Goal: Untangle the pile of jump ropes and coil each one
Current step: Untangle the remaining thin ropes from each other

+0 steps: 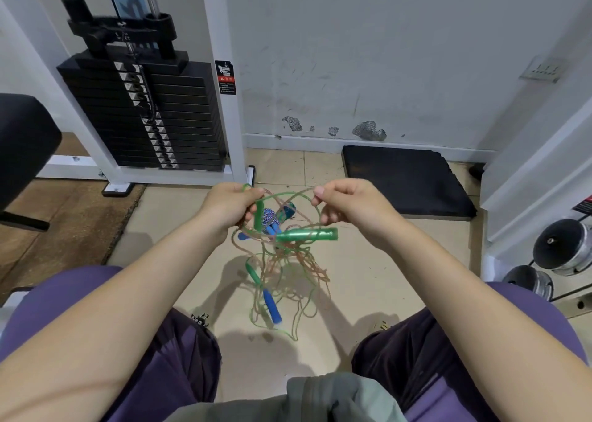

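Head view shows you lifting the tangle of jump ropes between your knees so its loops hang free and show their crossings. Your left hand grips cord and a green handle; your right hand pinches a green strand, spreading a loop between them. Another green handle juts below your right hand; a blue handle dangles lowest. Nothing is coiled yet.
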### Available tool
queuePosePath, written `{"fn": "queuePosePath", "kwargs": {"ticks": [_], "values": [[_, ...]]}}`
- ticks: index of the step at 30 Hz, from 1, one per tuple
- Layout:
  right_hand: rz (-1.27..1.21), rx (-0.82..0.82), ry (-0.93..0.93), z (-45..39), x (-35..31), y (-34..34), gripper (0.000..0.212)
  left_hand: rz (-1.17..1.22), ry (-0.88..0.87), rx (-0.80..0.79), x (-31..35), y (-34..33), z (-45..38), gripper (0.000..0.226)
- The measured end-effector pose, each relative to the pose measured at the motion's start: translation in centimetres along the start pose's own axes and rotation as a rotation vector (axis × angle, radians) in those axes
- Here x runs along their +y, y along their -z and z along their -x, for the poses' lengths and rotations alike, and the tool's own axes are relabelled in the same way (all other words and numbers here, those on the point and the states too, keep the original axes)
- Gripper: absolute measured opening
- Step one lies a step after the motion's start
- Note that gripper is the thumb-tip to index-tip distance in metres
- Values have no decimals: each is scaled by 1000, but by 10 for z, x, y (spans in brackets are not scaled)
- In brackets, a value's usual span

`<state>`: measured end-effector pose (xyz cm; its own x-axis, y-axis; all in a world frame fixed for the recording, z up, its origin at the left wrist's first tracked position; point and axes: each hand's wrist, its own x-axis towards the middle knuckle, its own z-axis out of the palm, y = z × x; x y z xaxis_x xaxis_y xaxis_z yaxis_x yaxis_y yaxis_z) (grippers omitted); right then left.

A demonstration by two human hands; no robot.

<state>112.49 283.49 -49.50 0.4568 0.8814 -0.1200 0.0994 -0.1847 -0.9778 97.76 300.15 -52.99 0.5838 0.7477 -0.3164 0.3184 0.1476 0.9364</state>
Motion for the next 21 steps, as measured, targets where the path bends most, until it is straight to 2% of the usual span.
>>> {"fn": "queuePosePath", "kwargs": {"ticks": [2,4,6,8,10,11,13,15,17,21], "values": [[79,42,18,0,-2,5,23,79,23,-8,1,0,-1,21],[119,53,26,0,-2,9,24,55,-24,-41,1,0,-2,15],[113,18,37,1,-3,10,22,-15,-27,-165,0,0,-1,8],[107,-49,51,3,-5,8,19,-336,-30,-245,-4,1,1,16],[145,-112,53,4,-5,6,18,-617,-61,-180,-9,-2,3,38],[164,-129,56,4,-4,4,18,-609,-87,-163,-9,-3,5,51],[199,-138,72,4,-3,0,20,-411,-200,-286,-7,-6,11,57],[187,-136,103,4,-3,-1,20,-263,-282,-431,-6,-11,15,33],[144,-111,139,2,-5,-2,19,-227,-283,-451,-4,-16,20,10],[14,-11,223,0,-9,0,19,-269,-242,-487,-6,-22,23,19]]}}
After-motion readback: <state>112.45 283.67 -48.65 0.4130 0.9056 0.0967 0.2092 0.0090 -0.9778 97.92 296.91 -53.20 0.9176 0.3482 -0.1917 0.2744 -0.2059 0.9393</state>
